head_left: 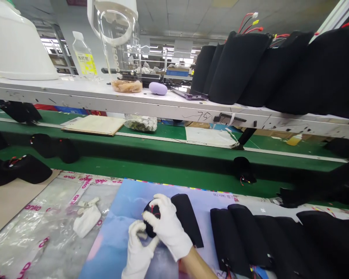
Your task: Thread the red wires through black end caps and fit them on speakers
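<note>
My right hand, in a white glove, is closed on a black cylinder with red wires at its near end. My left hand, gloved the same way, curls its fingers against the lower left side of that cylinder. The gloves hide much of it. Just right of my hands, a second black cylinder lies on the blue printed sheet. Further right, a row of black cylinders lies side by side, with wires and connectors at the near ends.
A spare white glove lies on plastic film at left. Beyond the table runs a green conveyor belt carrying black pieces. A white shelf crosses above, bearing a glass jug, a bottle and upright black cylinders.
</note>
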The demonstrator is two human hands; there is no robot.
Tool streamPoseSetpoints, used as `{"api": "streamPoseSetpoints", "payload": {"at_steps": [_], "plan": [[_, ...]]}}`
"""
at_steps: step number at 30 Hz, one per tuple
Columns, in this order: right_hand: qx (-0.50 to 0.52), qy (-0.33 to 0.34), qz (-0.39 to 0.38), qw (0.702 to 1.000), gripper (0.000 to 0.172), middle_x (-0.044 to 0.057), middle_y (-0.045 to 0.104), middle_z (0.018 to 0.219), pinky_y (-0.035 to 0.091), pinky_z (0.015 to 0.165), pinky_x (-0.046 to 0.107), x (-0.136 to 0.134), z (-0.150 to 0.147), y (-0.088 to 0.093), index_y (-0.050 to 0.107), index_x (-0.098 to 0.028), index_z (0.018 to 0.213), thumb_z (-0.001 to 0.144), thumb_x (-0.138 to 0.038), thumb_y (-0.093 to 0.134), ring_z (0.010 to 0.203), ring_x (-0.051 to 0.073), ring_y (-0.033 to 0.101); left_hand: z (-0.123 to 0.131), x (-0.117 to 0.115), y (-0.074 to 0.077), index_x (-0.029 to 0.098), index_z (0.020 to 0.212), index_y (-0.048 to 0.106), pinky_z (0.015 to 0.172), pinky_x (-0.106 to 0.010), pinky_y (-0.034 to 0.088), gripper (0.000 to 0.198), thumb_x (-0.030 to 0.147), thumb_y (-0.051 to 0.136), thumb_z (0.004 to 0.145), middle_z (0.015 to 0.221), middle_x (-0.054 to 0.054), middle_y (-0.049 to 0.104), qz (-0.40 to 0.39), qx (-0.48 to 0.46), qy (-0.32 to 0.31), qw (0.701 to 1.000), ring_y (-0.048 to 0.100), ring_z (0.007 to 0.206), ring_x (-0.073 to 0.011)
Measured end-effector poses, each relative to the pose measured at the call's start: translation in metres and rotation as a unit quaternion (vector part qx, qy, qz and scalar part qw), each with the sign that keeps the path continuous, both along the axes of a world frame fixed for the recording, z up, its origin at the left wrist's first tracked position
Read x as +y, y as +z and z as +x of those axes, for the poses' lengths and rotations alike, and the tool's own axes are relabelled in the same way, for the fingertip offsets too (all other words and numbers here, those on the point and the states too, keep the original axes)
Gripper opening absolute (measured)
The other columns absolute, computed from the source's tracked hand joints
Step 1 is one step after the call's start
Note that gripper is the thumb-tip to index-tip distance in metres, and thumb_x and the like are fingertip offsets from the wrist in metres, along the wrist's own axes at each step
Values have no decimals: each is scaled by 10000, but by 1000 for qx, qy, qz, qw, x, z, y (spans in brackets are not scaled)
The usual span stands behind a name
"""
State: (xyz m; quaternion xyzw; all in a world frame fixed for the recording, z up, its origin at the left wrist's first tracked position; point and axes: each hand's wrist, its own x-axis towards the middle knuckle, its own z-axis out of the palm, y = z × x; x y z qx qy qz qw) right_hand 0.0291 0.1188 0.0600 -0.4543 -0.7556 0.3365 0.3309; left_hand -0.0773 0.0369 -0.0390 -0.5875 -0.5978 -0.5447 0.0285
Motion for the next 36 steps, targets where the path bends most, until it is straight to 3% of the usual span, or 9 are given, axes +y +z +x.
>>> {"api": "streamPoseSetpoints", "payload": {"at_steps": [5,8,12,14,19,23,26,29,36], "plan": [[19,70,-3,997,270,-3,671,1004,485,892,328,25,10,-8,642,-230,943,742,-94,760,960,182,639,-10,-10,19,207,1056,561,682,-325,611,176,165,628,899,996,-64,568,55,105,-20,993,658,810,-177],[19,99,-8,995,253,-11,660,1020,489,889,313,33,10,-8,648,-236,965,780,-77,713,957,164,641,-31,-4,37,238,1045,647,863,-380,578,250,63,632,866,970,-44,655,88,213,-84,969,658,958,-217],[11,107,8,994,204,-4,658,990,491,890,325,37,5,-12,656,-228,924,822,-52,641,954,167,632,-48,10,66,217,1067,659,931,-397,541,278,33,609,865,973,-46,718,99,303,-169,933,659,983,-215],[9,101,26,994,175,3,668,989,493,894,334,36,5,-15,650,-226,929,844,-75,629,959,175,636,-48,16,80,207,993,649,880,-377,547,229,25,568,879,915,-37,716,83,326,-204,919,660,923,-198],[27,74,113,991,263,54,661,1107,526,852,341,23,40,-14,505,-247,1251,1003,-207,429,992,178,646,-46,28,104,223,784,563,557,-293,447,230,10,515,855,689,32,629,13,362,-262,895,552,626,-156],[15,108,252,962,96,55,655,968,480,875,434,7,82,-13,583,-253,993,970,-240,491,944,225,617,-49,32,111,230,866,588,544,-304,394,215,22,548,830,705,32,640,10,386,-273,881,548,615,-167],[-34,195,328,924,132,62,704,1023,469,825,428,4,91,-16,621,-270,1057,980,-280,515,998,250,628,-49,33,114,218,894,591,565,-301,387,233,2,541,823,721,31,652,1,394,-278,876,553,626,-160],[-87,253,349,898,168,62,727,1028,448,786,406,11,82,-15,619,-253,1109,1012,-277,484,1026,249,611,-47,34,116,213,831,565,593,-295,391,223,-8,546,814,715,37,642,-19,399,-285,871,544,646,-157],[-160,327,330,871,156,23,662,878,383,827,403,32,68,-2,617,-232,882,979,-334,549,848,201,512,-44,33,106,219,771,535,658,-314,394,191,40,594,802,741,27,625,-82,389,-291,870,531,693,-181]]}}
